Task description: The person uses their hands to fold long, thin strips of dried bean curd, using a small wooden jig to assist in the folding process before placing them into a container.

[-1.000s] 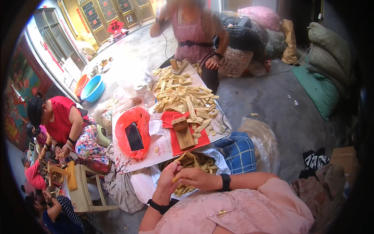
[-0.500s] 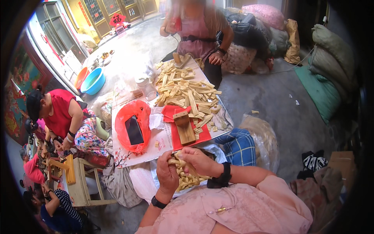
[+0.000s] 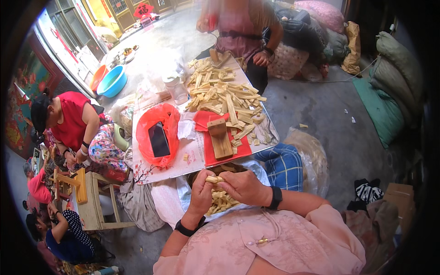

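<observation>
My left hand (image 3: 200, 193) and my right hand (image 3: 246, 187) meet just in front of the table's near edge. Thumbs and fingers of both pinch a small, compact knotted pale-yellow strip (image 3: 214, 179). Below them, a white-lined container (image 3: 262, 179) holds many similar pale-yellow pieces (image 3: 222, 202); my hands hide part of it. On the table, a small wooden block with an upright end (image 3: 221, 143) stands on a red sheet (image 3: 239, 149). Beyond it spreads a heap of flat pale-yellow strips (image 3: 220, 94). What the strips are made of I cannot tell.
A dark phone (image 3: 158, 140) lies on a red plastic bag (image 3: 170, 156), near a clear jar (image 3: 177, 91). Across the table sits a person in a pink apron (image 3: 234, 36). More people work at left beside a wooden bench (image 3: 91, 204). Full sacks (image 3: 392, 82) line the right.
Both hands have drawn closer together around the strip, which showed a looser loop before and is now compact. The view has shifted slightly, so the table sits a little higher.
</observation>
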Demonstrator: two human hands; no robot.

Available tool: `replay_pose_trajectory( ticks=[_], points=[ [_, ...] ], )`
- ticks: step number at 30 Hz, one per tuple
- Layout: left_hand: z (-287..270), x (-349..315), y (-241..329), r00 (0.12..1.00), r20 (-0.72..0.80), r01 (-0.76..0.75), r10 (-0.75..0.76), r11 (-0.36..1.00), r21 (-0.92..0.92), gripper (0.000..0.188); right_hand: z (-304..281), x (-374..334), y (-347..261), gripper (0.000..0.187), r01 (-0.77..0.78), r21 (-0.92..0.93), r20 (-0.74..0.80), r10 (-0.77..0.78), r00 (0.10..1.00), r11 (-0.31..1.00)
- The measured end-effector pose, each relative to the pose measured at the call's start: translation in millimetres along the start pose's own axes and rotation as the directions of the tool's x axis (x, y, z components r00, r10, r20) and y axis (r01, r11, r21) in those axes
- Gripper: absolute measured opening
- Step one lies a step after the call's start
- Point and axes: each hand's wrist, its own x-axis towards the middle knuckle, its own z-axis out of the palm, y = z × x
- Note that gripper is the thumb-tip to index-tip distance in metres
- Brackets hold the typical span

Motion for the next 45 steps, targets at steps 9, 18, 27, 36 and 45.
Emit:
replay_pose_trajectory(
  ticks=[9, 18, 27, 36, 45],
  points=[
    [-10, -5, 11, 0.996, -0.053, 0.066, -0.077, 0.980, -0.185, 0.013, -3, 2, -2, 0.021, -0.511, 0.694, 0.416, 0.298, 0.859, 0.507],
    [15, -3, 38, 0.998, -0.050, 0.007, -0.032, 0.901, -0.434, 0.020, -11, 6, 20, 0.014, -0.491, 0.826, 0.310, 0.504, 0.806, 0.278],
    [-2, 18, 22, 0.995, -0.087, 0.001, -0.041, 0.909, -0.416, 0.010, -31, 9, 57, 0.025, -0.567, 0.822, 0.423, 0.614, 0.666, 0.049],
    [-12, 17, 23, 0.994, -0.063, 0.075, -0.088, 0.980, -0.182, 0.024, -33, 9, 61, 0.013, -0.545, 0.831, 0.366, 0.625, 0.690, 0.115],
    [7, 25, 7, 0.981, 0.181, -0.172, 0.063, 0.700, 0.693, 0.022, -16, 10, 61, 0.011, -0.565, 0.816, 0.425, 0.534, 0.731, 0.125]
  ],
)
